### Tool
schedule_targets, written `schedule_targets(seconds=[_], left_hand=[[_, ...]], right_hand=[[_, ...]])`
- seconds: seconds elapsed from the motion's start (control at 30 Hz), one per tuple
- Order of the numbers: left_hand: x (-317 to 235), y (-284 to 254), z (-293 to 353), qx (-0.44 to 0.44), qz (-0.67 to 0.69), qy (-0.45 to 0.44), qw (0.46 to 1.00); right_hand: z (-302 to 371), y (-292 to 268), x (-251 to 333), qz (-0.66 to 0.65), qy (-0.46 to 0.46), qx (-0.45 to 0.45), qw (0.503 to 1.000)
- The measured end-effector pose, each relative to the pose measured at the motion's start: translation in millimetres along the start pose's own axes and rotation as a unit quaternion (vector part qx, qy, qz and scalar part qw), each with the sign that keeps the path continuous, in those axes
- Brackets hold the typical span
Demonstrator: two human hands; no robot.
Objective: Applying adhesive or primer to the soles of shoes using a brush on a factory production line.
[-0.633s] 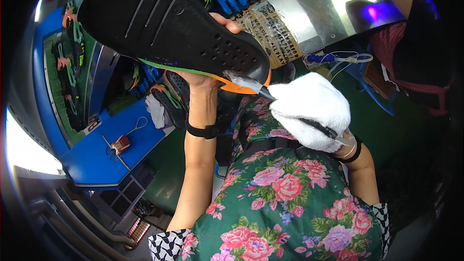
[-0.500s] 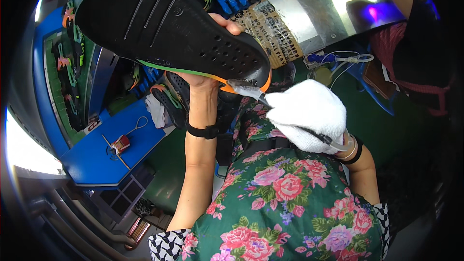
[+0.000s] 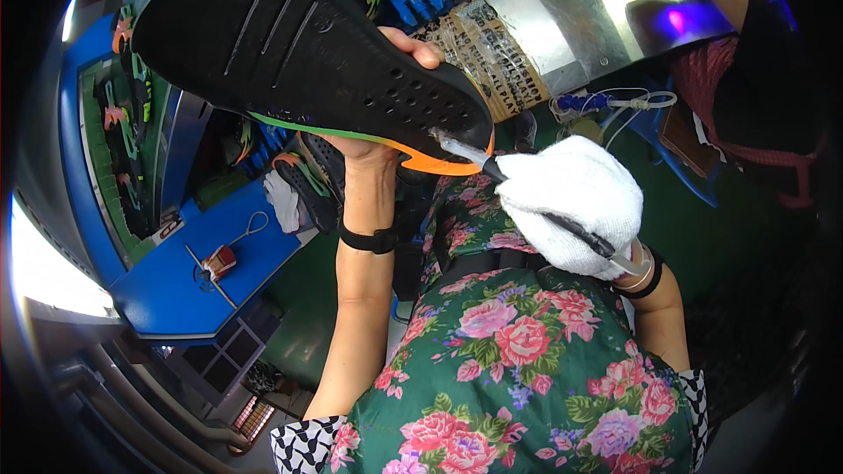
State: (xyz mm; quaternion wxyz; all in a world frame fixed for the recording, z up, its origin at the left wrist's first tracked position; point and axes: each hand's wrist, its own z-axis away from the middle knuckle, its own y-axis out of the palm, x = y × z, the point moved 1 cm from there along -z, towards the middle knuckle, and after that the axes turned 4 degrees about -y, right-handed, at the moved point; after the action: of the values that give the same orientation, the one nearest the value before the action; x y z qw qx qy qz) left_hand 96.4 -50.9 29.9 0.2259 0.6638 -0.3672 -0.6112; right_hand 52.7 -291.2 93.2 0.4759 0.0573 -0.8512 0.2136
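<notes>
Apparent brushing step: black shoe sole with green-and-orange edging, held up before the person.
The bare left hand clamps its edges between fingers; the white-gloved right hand has fingers closed around a slim black-handled, pale-tipped brush-like tool, tip seemingly on the perforated end. The next move likely calls for a steady sole and light tip pressure.

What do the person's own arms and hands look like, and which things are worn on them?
The left hand is bare, with a narrow black wristband on its wrist. The right hand wears a white knitted fabric glove; at its wrist are a thin pale bangle and a black band. Black-and-white patterned fabric sleeves leave the forearms uncovered.
</notes>
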Motion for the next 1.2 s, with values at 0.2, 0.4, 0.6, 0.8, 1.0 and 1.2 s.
schedule_targets(seconds=[0.2, 0.4, 0.6, 0.8, 1.0, 1.2], left_hand=[[0.5, -0.8, -0.4, 0.010, -0.068, -0.006, 0.998], [1.5, 2.7, -1.5, 0.006, -0.012, -0.001, 1.000], [-1.0, 0.4, -2.3, 0.029, -0.074, -0.008, 0.997], [1.3, -1.6, -3.0, 0.029, -0.029, -0.083, 0.996], [1.2, 6.6, -9.0, -0.004, -0.053, -0.099, 0.994], [-3.3, -0.3, -3.9, 0.012, -0.004, -0.169, 0.986]], right_hand=[[2.3, 4.3, -2.4, -0.018, 0.019, 0.026, 0.999], [3.7, -6.0, -11.5, -0.106, 0.056, -0.013, 0.993], [7.4, -0.8, -4.1, 0.003, -0.026, 0.023, 0.999], [4.9, -2.4, -13.9, -0.207, 0.066, 0.041, 0.975], [8.0, 4.6, -21.4, 0.005, -0.107, 0.046, 0.993], [3.1, -1.8, -24.4, -0.209, -0.051, 0.124, 0.969]])
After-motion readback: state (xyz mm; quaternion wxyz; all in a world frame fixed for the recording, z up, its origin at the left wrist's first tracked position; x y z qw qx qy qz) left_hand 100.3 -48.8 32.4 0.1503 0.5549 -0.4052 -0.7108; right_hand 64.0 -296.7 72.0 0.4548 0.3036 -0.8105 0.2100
